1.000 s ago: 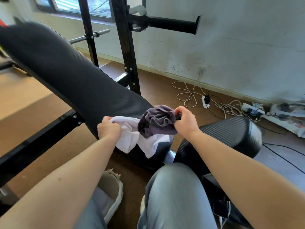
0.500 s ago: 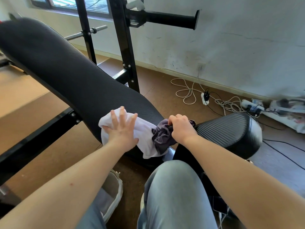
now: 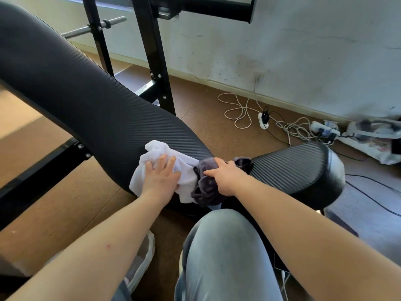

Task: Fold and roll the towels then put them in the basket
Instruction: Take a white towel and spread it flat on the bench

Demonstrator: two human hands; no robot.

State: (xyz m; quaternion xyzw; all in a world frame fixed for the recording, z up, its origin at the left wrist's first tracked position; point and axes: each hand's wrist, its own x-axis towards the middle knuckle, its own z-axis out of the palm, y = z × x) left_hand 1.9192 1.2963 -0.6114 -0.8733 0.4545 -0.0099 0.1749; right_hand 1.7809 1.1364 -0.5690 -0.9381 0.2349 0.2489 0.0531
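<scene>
Just beside grey towel [image 3: 206,187], black seat pad [image 3: 303,166]

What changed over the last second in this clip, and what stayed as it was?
The left grip let go of the white towel and now presses it with flat fingers onto the bench pad. The right grip brought the grey towel down from above the white one to its right side, still holding it bunched. The bench itself did not move.
</scene>
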